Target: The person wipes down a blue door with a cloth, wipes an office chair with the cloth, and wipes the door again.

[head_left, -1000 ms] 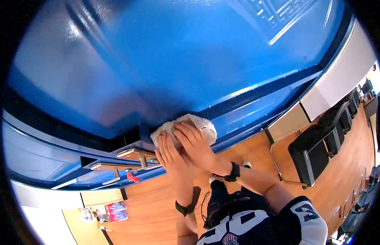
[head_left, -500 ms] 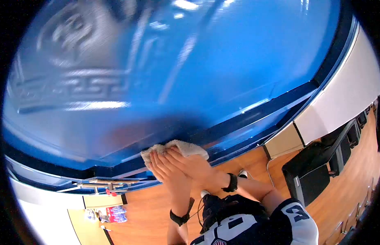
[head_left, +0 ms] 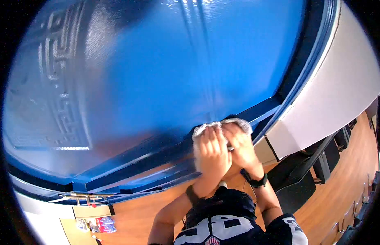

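A greyish-white cloth (head_left: pixel 203 129) lies bunched against the dark blue lower edge of a large blue door (head_left: pixel 157 81). My left hand (head_left: pixel 213 149) presses on the cloth with its fingers laid close together over it. Right beside it, my right hand (head_left: pixel 241 145) grips the other part of the cloth, fingers bent over it and partly blurred. Cloth shows past the fingertips of both hands; its underside is hidden. I wear a dark band on each wrist.
Raised patterns (head_left: pixel 61 81) mark the door's left part. A metal handle (head_left: pixel 86 197) is at lower left, near plastic-wrapped bottles (head_left: pixel 105 224). At right are a pale wall (head_left: pixel 325 106) and black chairs (head_left: pixel 296 179) on a wood-coloured floor (head_left: pixel 135 218).
Both hands and the cloth have moved right along the door's lower edge. My hands, overlapping before, are now side by side. The view has turned and shifted.
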Available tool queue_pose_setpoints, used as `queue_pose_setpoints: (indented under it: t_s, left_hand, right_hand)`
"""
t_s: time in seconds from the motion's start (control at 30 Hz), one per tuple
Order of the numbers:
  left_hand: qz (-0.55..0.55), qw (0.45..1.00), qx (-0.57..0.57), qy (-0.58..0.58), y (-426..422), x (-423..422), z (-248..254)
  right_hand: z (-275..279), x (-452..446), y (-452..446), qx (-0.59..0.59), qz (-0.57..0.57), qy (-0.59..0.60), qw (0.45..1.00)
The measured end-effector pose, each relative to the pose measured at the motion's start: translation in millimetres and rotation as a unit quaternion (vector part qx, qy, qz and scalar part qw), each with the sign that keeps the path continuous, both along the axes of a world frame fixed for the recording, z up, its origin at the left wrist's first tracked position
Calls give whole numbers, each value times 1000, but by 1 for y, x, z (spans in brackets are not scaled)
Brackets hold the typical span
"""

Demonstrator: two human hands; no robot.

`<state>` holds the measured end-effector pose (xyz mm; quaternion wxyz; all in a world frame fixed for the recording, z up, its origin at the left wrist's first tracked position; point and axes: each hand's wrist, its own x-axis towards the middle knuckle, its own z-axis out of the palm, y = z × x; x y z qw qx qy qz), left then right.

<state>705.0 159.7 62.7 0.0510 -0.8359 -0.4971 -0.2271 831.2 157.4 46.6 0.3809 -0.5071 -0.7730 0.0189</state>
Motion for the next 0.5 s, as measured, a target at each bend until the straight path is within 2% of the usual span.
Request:
queue_pose_setpoints:
  t_s: [0.1, 0.27, 0.37, 0.5]
  left_hand:
    - [-94, 993, 61, 30, 18, 43, -15]
    - [-143, 981, 132, -19, 35, 100, -19]
    - [-175, 976, 122, -31, 36, 101, -17]
    - [-198, 969, 123, -76, 33, 89, -14]
  right_hand:
    - [-5, 43, 3, 14, -108, 8, 994]
    - [-4, 85, 5, 38, -212, -21, 976]
    - [-7, 86, 5, 23, -272, -76, 959]
    - [-1, 71, 1, 15, -293, -89, 952]
